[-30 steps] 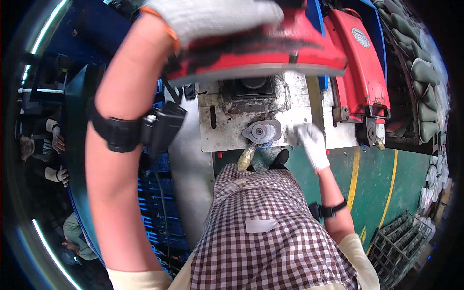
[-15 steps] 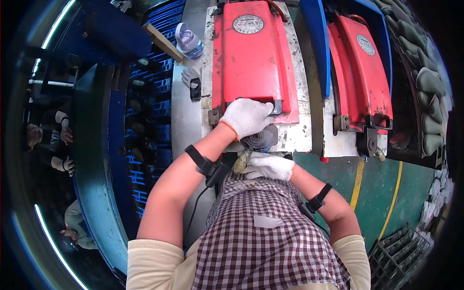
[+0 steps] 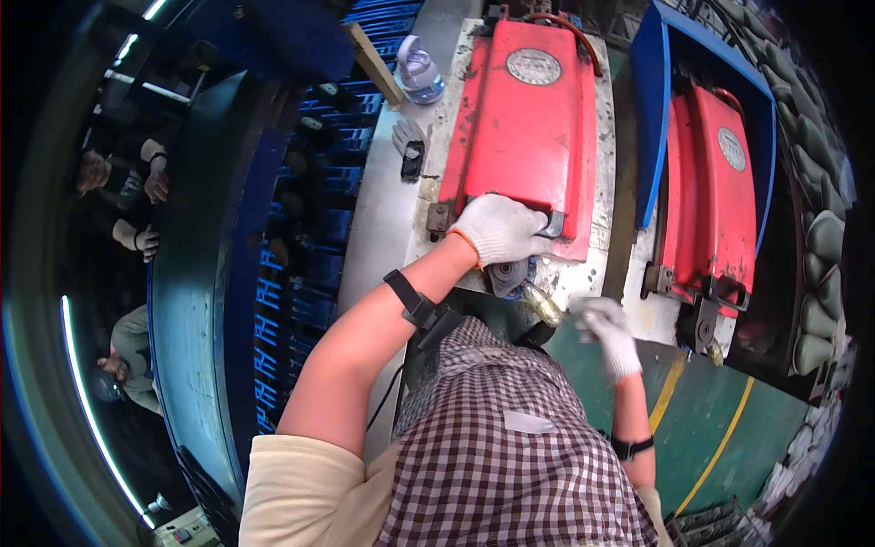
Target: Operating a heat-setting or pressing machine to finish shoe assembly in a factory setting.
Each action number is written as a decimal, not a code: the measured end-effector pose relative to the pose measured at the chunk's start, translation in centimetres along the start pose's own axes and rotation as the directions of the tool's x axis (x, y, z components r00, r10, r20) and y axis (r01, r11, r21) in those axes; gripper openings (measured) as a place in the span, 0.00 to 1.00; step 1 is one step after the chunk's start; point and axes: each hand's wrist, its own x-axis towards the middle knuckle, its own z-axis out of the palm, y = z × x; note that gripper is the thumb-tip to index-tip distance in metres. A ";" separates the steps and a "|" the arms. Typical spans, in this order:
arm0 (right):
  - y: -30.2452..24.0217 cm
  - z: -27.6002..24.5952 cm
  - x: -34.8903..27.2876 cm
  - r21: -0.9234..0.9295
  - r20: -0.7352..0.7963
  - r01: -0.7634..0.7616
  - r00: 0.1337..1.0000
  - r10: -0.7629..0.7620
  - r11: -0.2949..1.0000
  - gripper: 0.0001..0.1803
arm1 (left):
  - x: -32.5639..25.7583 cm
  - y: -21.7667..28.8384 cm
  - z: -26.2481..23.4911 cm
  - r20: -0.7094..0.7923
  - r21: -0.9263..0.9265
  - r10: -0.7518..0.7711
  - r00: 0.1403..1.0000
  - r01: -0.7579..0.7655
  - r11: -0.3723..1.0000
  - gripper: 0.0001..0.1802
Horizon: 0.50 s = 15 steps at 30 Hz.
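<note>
My left hand [image 3: 499, 228], in a white knit glove, is closed around the dark handle [image 3: 552, 224] at the front edge of a red machine cover [image 3: 524, 137]. Just below it sits a round dark metal hub [image 3: 508, 273]. From that hub a lever grip [image 3: 544, 305] wrapped in yellowish, worn tape points down to the right. My right hand [image 3: 606, 335], gloved as well, is apart from the grip, a little to its right. Motion smears its fingers.
A similar red machine [image 3: 711, 182] in a blue frame [image 3: 658, 118] stands to the right. On the left bench are a clear bottle [image 3: 419, 73], a grey glove [image 3: 407, 137] and a small black device [image 3: 413, 161]. Grey moulded pieces [image 3: 816, 273] line the far right. Two people are beyond the left conveyor [image 3: 196, 301].
The taped lever grip has swung from pointing down-left to down-right. My right hand has moved right, off the grip. My left hand stays on the handle; the whole view has shifted and tilted.
</note>
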 end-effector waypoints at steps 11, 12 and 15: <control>6.5 -32.0 -5.9 -0.648 -0.731 -0.323 0.518 -0.444 0.690 0.32 | -0.2 2.2 -0.9 -0.049 -0.049 -0.070 0.996 0.068 0.996 0.34; 7.5 -33.2 -5.1 -0.523 -0.772 -0.252 0.545 -0.327 0.814 0.33 | -0.3 2.2 -0.8 -0.056 -0.045 -0.088 0.995 0.085 0.995 0.34; 6.6 -32.0 -4.0 -0.595 -0.771 -0.377 0.516 -0.373 0.710 0.35 | -0.7 2.2 -0.5 -0.099 -0.032 -0.124 0.987 0.121 0.992 0.34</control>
